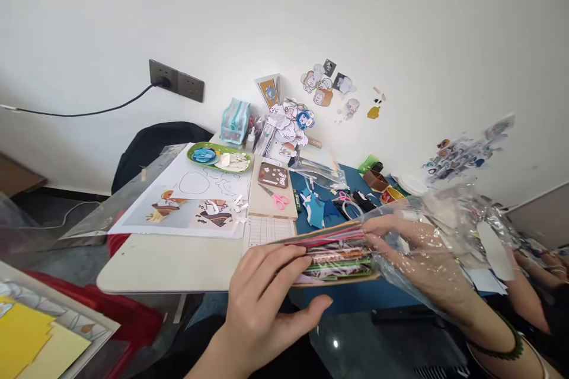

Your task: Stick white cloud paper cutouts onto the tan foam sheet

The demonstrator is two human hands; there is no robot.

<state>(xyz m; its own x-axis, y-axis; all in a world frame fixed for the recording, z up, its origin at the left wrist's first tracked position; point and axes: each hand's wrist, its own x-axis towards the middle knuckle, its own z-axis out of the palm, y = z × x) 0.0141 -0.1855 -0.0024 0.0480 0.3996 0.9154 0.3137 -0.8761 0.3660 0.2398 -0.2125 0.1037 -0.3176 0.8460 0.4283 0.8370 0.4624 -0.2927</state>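
Coloured sheet stack: at near edge of table, under fingers of left hand, thumb spread clear. Touched at other end by right hand, under clear plastic; can't tell if pinching.

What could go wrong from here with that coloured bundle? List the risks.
The bundle might slip or spread, since it shows many thin layers and the thumb of the left hand stands apart from it. Clear plastic lies over the right hand, so it could snag or hinder that hand's grip. The pink-handled scissors lie on the pale board beyond the bundle and might get knocked.
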